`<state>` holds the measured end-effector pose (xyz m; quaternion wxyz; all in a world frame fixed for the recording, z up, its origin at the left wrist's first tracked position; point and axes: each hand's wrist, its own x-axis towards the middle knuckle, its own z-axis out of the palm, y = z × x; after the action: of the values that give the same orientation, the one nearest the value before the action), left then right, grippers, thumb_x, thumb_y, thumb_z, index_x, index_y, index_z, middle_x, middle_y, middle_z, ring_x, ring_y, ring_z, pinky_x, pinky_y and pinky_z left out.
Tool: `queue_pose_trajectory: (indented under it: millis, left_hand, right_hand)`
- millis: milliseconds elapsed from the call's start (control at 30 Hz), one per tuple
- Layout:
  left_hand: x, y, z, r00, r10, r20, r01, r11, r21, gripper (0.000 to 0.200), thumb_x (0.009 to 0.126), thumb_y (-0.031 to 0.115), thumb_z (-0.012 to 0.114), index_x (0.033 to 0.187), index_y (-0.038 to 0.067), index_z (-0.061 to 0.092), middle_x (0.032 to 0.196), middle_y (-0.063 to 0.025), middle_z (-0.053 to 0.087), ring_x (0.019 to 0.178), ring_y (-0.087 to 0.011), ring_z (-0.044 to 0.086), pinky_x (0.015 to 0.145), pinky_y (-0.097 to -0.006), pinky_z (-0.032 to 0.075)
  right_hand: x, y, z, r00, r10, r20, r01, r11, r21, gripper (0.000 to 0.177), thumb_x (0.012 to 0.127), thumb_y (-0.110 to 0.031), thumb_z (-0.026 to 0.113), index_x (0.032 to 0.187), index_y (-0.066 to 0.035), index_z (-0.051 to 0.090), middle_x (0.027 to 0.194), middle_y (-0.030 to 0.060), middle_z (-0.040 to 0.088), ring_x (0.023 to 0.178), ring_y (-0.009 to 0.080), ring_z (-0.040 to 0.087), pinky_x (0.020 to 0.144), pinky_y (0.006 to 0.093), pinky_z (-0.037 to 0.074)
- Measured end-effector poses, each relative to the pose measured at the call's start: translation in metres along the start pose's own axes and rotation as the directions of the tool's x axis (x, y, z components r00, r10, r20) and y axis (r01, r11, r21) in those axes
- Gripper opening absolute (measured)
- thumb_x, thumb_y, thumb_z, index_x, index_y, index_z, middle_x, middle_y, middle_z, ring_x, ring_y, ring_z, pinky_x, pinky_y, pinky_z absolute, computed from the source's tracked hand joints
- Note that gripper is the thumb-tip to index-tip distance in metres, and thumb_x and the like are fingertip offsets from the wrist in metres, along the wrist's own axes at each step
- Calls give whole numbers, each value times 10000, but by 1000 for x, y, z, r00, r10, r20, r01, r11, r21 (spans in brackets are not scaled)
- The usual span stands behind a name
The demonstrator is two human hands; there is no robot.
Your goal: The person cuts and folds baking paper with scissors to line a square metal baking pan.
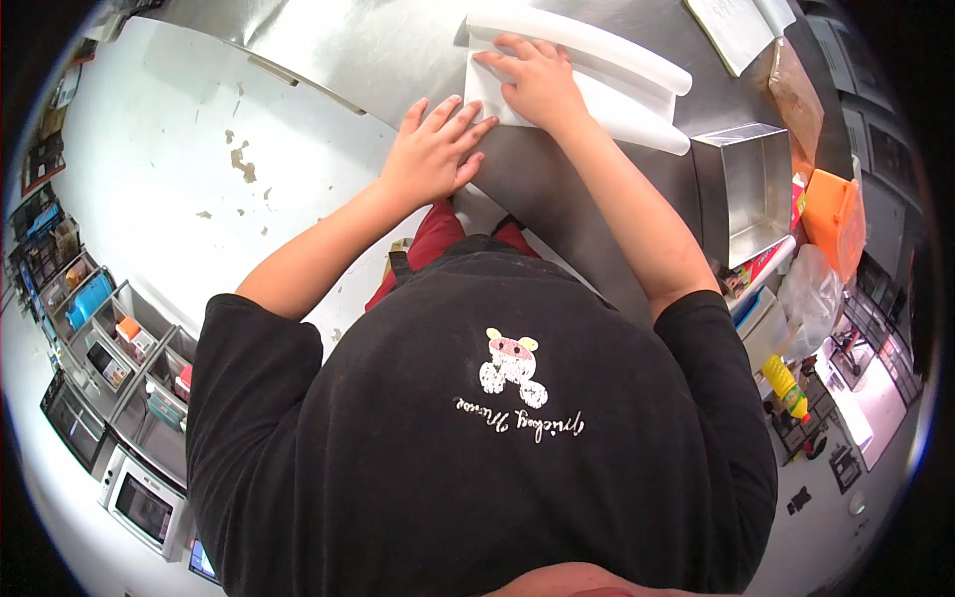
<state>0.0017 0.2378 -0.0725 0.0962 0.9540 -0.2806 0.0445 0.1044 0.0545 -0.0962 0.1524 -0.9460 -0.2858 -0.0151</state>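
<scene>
A sheet of white paper [607, 92], perhaps baking paper, lies on the metal table with its far and near edges curled up. My right hand [537, 82] rests palm down on the left part of the sheet, fingers apart. At the sheet's near left corner is my left hand [435, 149], its fingers spread and the fingertips at the paper's edge and the table. Neither hand grips anything that I can see. Right of the sheet stands a rectangular metal tin [711, 199], its inside facing up and to the right.
The steel table [398, 50] runs across the top. At the right are an open notebook [731, 35], a brown package [796, 95], an orange item [829, 214] and a clear plastic bag [811, 298]. Shelves [129, 338] and a white microwave [142, 502] stand at the left.
</scene>
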Motion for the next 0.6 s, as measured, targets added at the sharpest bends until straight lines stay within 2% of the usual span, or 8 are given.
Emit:
queue_pose_trajectory:
  millis: [100,167,600]
  left_hand:
    - [0,1,0,1000,-17,-4,17,999,-32,455,850,357,507,1288,235,500,1299,-24,494,1206,-212,438,1015,-463,280]
    - [0,2,0,1000,-27,-5,26,998,-49,453,849,352,508,1286,234,503,1299,-23,493,1208,-213,436,1021,-464,273]
    - [-4,4,6,998,-55,-18,54,996,-64,452,838,343,519,1281,253,512,1305,-11,489,1236,-205,411,1050,-459,225]
  right_hand:
    - [0,0,-1,1000,11,19,-11,1000,10,502,732,-124,622,1163,-378,590,1269,-42,499,1179,211,462,994,590,313]
    - [0,-1,-2,999,-23,-40,24,1000,8,510,680,-93,622,1133,-327,623,1242,-29,518,1124,221,497,968,477,353]
    - [-2,0,-3,999,-31,-30,32,999,10,523,680,-111,637,1150,-341,614,1251,-35,511,1138,215,485,981,473,338]
